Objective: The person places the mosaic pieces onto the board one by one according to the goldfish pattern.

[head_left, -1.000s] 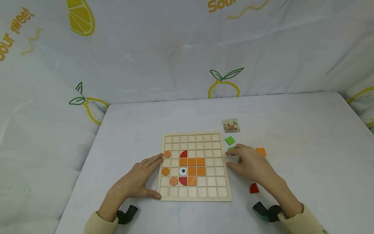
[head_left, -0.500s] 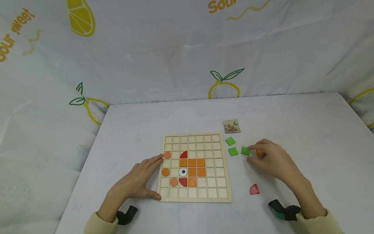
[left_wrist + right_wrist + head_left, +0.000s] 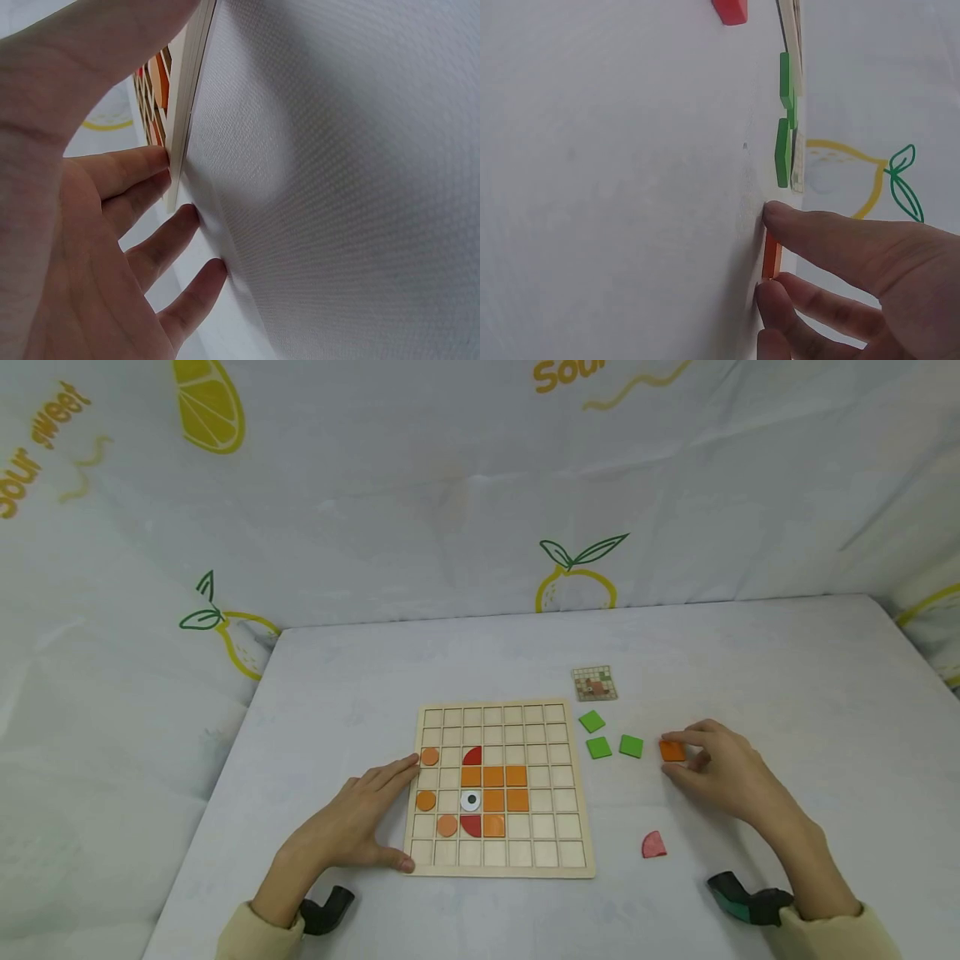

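A wooden grid board point(image 3: 543, 852) lies on the table, with orange squares point(image 3: 492, 777), orange discs point(image 3: 426, 800), red quarter-circles point(image 3: 470, 825) and a white eye disc point(image 3: 470, 800) in its cells. Along its left edge rests my left hand point(image 3: 352, 822), fingers extended and thumb at the near corner. To the right of the board, my right hand point(image 3: 723, 768) pinches an orange square tile point(image 3: 672, 751) at the table surface, thumb at one edge and fingertips at the other, as the right wrist view shows. Several green tiles point(image 3: 632, 746) lie between that hand and the board.
A small printed pattern card point(image 3: 594, 683) lies beyond the green tiles. Nearer the front, a loose red quarter-circle point(image 3: 654, 845) lies right of the board. A white cloth with lemon drawings point(image 3: 574, 589) hangs behind the table.
My right hand has moved to the right, from beside the board past the green tiles to the orange square tile, which it now pinches. The left hand has stayed at the board's edge.
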`<state>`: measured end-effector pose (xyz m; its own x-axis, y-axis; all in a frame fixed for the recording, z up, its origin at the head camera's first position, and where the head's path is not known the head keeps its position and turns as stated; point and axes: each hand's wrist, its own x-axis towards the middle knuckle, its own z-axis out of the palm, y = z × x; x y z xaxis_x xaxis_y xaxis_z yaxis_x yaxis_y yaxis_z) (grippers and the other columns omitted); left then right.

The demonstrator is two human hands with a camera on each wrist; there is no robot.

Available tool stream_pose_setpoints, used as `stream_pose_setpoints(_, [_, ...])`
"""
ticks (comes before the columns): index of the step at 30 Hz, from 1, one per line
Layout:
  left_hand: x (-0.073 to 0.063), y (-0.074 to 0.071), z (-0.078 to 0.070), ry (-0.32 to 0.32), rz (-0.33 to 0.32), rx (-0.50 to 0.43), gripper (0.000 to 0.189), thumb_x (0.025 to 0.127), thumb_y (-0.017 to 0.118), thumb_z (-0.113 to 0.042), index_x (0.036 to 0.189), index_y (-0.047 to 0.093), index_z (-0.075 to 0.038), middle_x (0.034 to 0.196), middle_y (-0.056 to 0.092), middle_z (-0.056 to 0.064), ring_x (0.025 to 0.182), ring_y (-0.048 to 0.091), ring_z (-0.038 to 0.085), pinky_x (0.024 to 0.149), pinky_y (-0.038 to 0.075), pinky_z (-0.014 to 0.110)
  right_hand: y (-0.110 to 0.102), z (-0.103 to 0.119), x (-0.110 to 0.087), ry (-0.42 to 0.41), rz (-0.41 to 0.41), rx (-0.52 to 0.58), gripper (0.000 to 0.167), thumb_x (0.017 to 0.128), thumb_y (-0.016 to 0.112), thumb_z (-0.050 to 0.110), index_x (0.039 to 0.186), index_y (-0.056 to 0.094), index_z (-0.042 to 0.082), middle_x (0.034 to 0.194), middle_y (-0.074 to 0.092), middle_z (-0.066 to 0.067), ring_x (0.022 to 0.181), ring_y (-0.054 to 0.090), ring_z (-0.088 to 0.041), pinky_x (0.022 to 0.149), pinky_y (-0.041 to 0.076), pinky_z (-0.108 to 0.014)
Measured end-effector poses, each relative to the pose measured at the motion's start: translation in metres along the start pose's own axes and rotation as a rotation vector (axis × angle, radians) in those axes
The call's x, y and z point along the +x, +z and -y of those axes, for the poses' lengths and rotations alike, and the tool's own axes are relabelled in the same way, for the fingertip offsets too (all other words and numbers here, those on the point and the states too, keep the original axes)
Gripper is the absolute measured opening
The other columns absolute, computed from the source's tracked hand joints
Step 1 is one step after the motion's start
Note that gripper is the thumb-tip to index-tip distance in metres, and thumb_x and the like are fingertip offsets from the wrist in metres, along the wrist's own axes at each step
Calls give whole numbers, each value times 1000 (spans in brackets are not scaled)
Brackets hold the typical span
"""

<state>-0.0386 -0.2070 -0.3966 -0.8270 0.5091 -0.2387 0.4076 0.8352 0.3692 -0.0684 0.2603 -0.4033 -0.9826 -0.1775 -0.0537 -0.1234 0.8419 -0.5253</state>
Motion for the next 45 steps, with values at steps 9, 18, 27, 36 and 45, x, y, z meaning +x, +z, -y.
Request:
stream_pose_setpoints(9, [1, 1, 0, -5, 5, 8, 120, 63, 93, -56, 158, 36, -8, 169, 31, 7, 147, 42, 36, 107, 43, 62, 0, -5, 2, -7, 0, 3, 37, 81, 83, 6, 115, 73, -4, 104, 67, -22, 78, 63, -24, 61, 48, -23])
stream_pose_setpoints(18, [2, 0, 0, -2, 1, 3, 120, 63, 94, -55, 157, 37, -8, 168, 32, 7, 146, 43, 36, 107, 43, 63, 3, -3, 2, -6, 11, -7, 30, 83, 81, 7, 111, 75, -4, 103, 64, -23, 76, 56, -22, 59, 43, -23])
stream_pose_setpoints(27, [1, 0, 1, -8, 0, 1, 120, 62, 94, -55, 157, 37, -8, 168, 32, 8, 145, 43, 36, 107, 43, 63, 2, 3, 1, -3, 4, -9, 30, 82, 83, 8, 109, 75, -2, 104, 68, -22, 77, 63, -23, 63, 50, -31])
stream_pose_setpoints(36, [0, 2, 2, -9, 2, 1, 121, 62, 94, -55, 157, 36, -8, 169, 31, 7, 147, 42, 35, 107, 43, 62, 1, 38, -6, -89, -6, 35, 29, 84, 80, 8, 111, 76, 1, 105, 74, -12, 78, 67, -17, 63, 50, -23])
stream_pose_setpoints(45, [0, 2, 3, 8, -6, 0, 121, 63, 93, -57, 158, 35, -8, 168, 32, 7, 147, 42, 36, 106, 43, 63, 12, 78, -10, -175, -6, 17, 26, 83, 84, 13, 107, 78, 8, 98, 72, 0, 75, 60, -6, 58, 46, -20])
